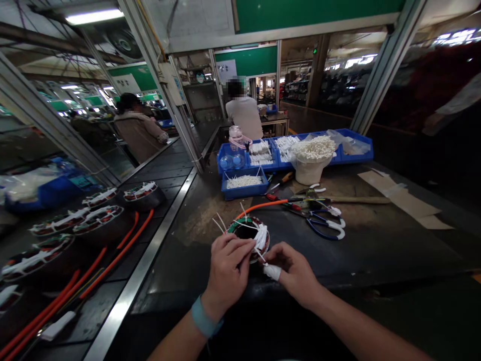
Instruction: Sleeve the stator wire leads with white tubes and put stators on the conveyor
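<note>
A round motor stator with copper windings, white ties and an orange cable sits on the dark workbench just in front of me. My left hand is closed on its near rim, fingers pinching the windings. My right hand is closed too, its bandaged fingertip and thumb pinching a thin white tie at the stator's right side.
Blue-handled scissors and other tools lie right of the stator. Behind stand a white bucket of white parts and blue bins. A conveyor on the left carries several stators. Two people sit beyond, backs turned. Cardboard lies at right.
</note>
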`<action>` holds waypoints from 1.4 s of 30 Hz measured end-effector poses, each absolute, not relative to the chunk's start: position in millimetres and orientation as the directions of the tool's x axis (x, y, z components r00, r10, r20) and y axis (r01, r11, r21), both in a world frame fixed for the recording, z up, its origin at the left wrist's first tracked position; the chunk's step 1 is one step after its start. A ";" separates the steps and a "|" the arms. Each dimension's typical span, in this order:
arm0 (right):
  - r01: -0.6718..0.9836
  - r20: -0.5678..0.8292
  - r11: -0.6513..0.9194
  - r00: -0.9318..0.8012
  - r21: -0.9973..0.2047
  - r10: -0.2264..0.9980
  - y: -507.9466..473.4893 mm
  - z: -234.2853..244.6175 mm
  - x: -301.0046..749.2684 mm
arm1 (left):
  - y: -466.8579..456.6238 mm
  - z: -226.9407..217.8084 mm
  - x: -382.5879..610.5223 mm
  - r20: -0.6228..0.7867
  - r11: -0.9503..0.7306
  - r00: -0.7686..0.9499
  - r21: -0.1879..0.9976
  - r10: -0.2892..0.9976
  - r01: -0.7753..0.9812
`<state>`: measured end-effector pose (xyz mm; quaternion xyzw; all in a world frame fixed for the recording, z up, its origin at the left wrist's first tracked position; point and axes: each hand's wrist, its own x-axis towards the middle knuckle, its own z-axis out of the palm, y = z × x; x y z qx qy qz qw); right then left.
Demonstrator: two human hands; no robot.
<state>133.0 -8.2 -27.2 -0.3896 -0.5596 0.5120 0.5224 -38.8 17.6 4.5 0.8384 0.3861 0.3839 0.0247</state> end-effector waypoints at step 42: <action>0.674 0.454 0.738 -0.643 -0.047 0.617 63.5 12.7 125.6 | 17.4 0.5 -27.3 0.492 -0.575 0.418 0.224 0.764 0.787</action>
